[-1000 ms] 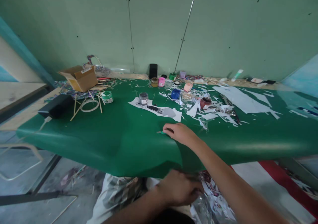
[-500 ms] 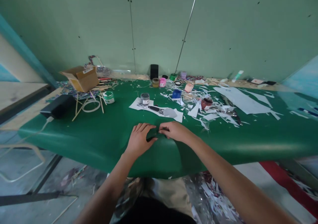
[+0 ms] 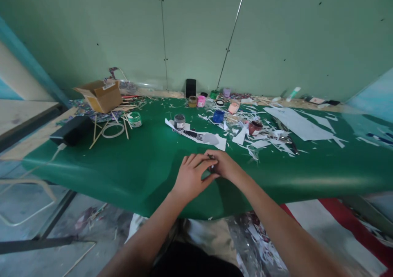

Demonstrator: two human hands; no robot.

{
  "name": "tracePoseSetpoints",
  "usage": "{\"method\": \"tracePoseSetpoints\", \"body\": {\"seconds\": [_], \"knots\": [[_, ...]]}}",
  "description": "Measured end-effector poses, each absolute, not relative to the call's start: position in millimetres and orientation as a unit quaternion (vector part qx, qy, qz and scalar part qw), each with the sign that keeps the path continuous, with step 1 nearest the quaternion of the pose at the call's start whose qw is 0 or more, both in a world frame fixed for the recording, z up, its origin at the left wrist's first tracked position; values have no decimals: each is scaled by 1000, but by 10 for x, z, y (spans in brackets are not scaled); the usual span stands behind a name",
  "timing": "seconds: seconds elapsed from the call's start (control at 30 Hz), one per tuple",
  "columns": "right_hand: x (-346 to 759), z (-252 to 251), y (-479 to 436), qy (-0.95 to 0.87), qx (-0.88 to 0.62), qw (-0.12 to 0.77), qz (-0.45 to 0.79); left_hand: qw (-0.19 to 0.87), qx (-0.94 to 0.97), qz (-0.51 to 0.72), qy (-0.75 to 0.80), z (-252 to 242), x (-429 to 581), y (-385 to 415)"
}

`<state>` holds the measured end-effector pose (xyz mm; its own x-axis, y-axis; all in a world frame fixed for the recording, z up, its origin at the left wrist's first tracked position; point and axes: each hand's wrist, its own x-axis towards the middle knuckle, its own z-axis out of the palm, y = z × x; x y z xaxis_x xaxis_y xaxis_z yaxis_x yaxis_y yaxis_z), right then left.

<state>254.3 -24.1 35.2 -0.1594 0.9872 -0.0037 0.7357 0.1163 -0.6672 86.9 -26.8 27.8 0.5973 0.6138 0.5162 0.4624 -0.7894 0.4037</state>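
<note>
Both hands met at the centre of the frame on the green sheet (image 3: 129, 162). The left hand (image 3: 190, 176) and right hand (image 3: 225, 165) pinched a small dark piece (image 3: 211, 157) between their fingertips; what it was could not be told. Just above lay white paper (image 3: 215, 139) with a grey jar (image 3: 179, 121); scraps (image 3: 260, 144) spread to the right, a cardboard box (image 3: 100, 95) upper left.

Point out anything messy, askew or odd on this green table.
White paper scraps litter the right half of the green table covering, around a dark red paint jar. Thin wooden sticks lie crisscrossed near the tilted cardboard box. The covering's front edge sags unevenly.
</note>
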Motion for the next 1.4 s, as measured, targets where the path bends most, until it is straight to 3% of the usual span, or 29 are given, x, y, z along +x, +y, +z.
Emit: {"method": "tracePoseSetpoints", "body": {"seconds": [0.33,0.63,0.87,1.13,1.4], "knots": [[2765,234,-829,-685,-644,221,258,207,904,347,137,347,1146,-352],[2273,-494,-1554,-690,-669,61,269,278,847,410,194,374,1124,-241],[2955,-879,-2121,-582,-781,-27,225,280,848,366,262,322,1137,-219],[2843,-943,-2366,-607,-761,33,227,280,919,179,212,81,1259,-596],[2536,-884,-2169,-642,-671,182,323,343,878,164,290,43,926,-646]]}}
